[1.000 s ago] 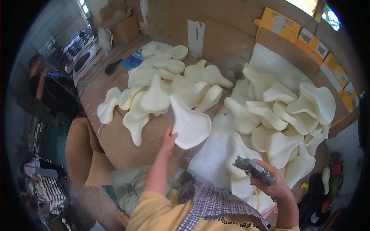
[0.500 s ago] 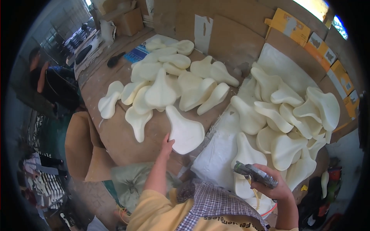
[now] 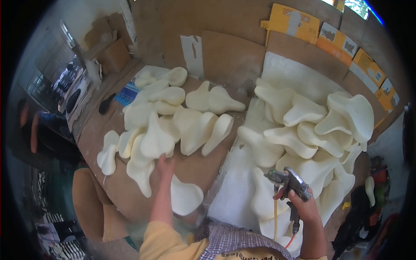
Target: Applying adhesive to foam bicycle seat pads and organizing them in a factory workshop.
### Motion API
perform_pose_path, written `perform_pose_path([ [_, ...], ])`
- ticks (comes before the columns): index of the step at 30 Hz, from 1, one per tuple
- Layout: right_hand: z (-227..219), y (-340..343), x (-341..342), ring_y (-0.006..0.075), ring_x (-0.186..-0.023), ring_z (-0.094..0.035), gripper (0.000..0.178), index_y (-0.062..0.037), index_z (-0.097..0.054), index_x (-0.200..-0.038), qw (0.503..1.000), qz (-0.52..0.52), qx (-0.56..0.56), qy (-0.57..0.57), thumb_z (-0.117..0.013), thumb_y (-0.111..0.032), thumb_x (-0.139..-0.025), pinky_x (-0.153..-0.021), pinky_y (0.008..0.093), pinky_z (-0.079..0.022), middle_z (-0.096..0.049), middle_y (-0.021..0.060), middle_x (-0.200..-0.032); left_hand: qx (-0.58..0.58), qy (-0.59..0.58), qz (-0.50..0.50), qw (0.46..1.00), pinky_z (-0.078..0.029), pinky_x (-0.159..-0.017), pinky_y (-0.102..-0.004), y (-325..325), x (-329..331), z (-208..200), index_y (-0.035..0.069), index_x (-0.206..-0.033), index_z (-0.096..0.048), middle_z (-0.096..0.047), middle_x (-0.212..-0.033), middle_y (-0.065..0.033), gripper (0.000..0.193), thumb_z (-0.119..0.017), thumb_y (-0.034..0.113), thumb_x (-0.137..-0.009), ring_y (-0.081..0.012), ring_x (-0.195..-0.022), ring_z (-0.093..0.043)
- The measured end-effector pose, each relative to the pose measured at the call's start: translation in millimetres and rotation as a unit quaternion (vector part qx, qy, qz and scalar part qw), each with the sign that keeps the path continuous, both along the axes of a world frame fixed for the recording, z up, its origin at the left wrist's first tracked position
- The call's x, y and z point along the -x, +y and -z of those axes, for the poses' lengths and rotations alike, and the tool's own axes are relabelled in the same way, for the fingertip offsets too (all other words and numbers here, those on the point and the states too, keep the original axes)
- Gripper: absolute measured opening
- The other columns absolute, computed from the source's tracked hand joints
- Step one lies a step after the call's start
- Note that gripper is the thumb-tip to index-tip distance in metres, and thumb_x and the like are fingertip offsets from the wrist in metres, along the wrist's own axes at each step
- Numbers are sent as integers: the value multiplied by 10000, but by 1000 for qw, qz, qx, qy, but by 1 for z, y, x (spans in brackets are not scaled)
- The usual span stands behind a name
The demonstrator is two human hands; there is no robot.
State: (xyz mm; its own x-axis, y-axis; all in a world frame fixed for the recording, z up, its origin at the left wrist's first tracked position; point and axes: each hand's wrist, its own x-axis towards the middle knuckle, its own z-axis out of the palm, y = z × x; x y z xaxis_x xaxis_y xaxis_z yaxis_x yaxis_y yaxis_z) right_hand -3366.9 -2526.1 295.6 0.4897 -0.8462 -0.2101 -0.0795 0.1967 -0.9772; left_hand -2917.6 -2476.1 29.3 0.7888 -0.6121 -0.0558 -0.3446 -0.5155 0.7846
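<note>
My left hand [image 3: 165, 165] reaches over the table to the near wide edge of a cream foam bicycle saddle pad [image 3: 157, 138]. Its fingers meet that edge, but blur hides whether they have closed. Beside my left forearm, a whiter saddle pad [image 3: 186, 198] lies on the brown table surface, partly covered by the arm. In my right hand [image 3: 303, 203] is a metal spray gun [image 3: 291, 183], held above the right-hand heap with its nozzle pointing left. A yellow hose [image 3: 275, 216] and a red hose [image 3: 291, 241] hang from the gun.
More pads [image 3: 190, 125] are piled on the cardboard-covered table [image 3: 117, 190]. A larger heap [image 3: 303, 125] lies on white sheeting [image 3: 236, 186] to the right. Cardboard walls [image 3: 234, 56] stand behind, and an open carton [image 3: 89, 208] at the left. Another person [image 3: 47, 134] is at far left.
My left hand has let go of the whiter pad, now lying by my forearm, and moved to a pad in the left pile. The spray gun has turned more upright. The view has shifted.
</note>
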Motion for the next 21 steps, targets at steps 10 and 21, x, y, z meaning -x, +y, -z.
perform_pose_path([
  [10, 9, -34, -21, 167, -863, -579, 555, 12, -395, -1273, 998, -32, -57, -5, -625, -235, -833, -801, 317, -451, -586, 73, -937, -161, -104, 213, 958, -446, -883, -387, -198, 30, -29, 163, -1379, -255, -446, -1249, -180, 746, -591, 90, -717, -303, -1065, -520],
  [21, 7, -31, -65, 103, -775, -546, 469, -25, -478, -1210, 989, -111, -55, 74, -657, -51, -776, -721, 236, -436, -614, 40, -844, 133, 345, -44, 928, -550, -614, -411, -97, -50, -57, 190, -1401, -200, -492, -1111, -146, 714, -464, -3, -765, -289, -874, -587],
])
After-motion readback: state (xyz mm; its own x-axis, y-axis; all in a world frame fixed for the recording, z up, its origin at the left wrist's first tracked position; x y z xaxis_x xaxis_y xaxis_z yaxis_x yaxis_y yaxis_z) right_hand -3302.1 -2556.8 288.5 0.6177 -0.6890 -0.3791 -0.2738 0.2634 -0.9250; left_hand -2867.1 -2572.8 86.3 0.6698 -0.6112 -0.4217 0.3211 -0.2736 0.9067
